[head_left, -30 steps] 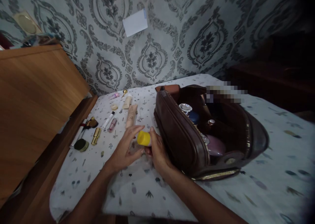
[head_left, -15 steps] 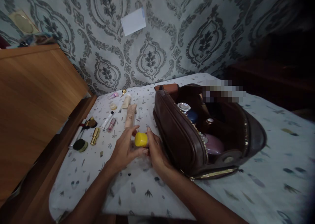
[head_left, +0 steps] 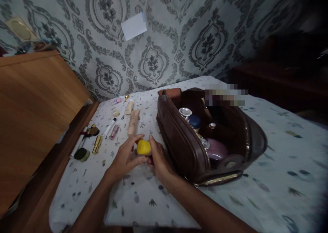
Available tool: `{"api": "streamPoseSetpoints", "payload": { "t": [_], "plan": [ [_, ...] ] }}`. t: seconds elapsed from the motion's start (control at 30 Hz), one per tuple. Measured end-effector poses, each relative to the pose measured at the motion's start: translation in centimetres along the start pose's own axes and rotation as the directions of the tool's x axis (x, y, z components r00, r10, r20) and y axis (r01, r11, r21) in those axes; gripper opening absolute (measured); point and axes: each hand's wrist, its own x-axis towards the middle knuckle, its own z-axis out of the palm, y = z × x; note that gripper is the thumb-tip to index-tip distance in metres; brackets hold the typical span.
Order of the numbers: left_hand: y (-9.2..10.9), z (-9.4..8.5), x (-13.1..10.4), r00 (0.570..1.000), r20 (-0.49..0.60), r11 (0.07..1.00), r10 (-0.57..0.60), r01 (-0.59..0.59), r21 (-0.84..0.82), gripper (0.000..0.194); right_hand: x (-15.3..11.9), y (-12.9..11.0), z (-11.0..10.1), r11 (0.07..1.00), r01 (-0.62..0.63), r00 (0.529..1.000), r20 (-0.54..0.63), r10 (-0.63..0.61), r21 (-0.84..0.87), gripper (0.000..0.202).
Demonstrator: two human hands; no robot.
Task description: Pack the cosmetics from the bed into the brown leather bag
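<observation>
My right hand (head_left: 159, 158) is closed around a small container with a bright yellow cap (head_left: 143, 147); the body below the cap is mostly hidden by the fingers. Beside it, my left hand (head_left: 126, 160) curves in a C shape with thumb and fingers apart, and its thumb reaches close to the right fingertips. Just beyond the hands lies a beige tube (head_left: 133, 122). An unzipped brown leather bag (head_left: 183, 134) stands right of my right hand, with a mauve rounded item (head_left: 217, 149), a dark blue lid (head_left: 194, 122) and a silvery faceted cap (head_left: 185, 112) inside.
Laid out on the patterned white cloth (head_left: 143, 205) at left are a gold lipstick tube (head_left: 97, 144), a dark green-lidded jar (head_left: 81, 154), a pink gloss tube (head_left: 114, 132) and a smaller cream tube (head_left: 129, 107). Wooden furniture (head_left: 38, 106) borders the left side; a wallpapered wall rises behind.
The view has shifted slightly, so the bag and cosmetics appear a little further left. My hands keep nearly the same pose around the yellow-capped container, whose cap shows at a slightly different tilt.
</observation>
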Motion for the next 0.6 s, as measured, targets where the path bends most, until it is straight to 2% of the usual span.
{"api": "streamPoseSetpoints", "payload": {
  "t": [0.07, 0.13, 0.27, 0.43, 0.6],
  "plan": [
    [0.0, 0.3, -0.1, 0.999, -0.019, 0.998, -0.034, 0.035, 0.043, 0.049, -0.1, 0.0, 0.0, 1.000, 0.012, 1.000, 0.000, -0.012, -0.023, 0.045],
    [0.0, 0.3, -0.3, 1.000, -0.021, 0.998, 0.005, -0.003, 0.066, 0.041, -0.1, -0.1, 0.0, 0.999, 0.004, 1.000, 0.016, -0.004, -0.039, 0.045],
    [-0.7, 0.1, -0.9, 0.997, -0.034, 0.994, 0.074, -0.071, 0.087, 0.041, -0.2, -0.1, 0.0, 0.999, -0.026, 0.999, 0.044, 0.028, -0.045, 0.044],
    [-2.3, 0.3, -1.3, 0.999, -0.032, 0.995, 0.011, -0.007, 0.103, 0.041, -0.1, 0.4, 0.1, 0.992, -0.124, 0.990, 0.064, 0.122, 0.029, 0.049],
    [-2.7, 0.2, -1.2, 0.998, -0.055, 0.993, -0.012, 0.018, 0.118, 0.044, 0.1, 1.1, 0.0, 0.983, -0.113, 0.987, 0.133, 0.094, 0.143, 0.056]
  ]
}}
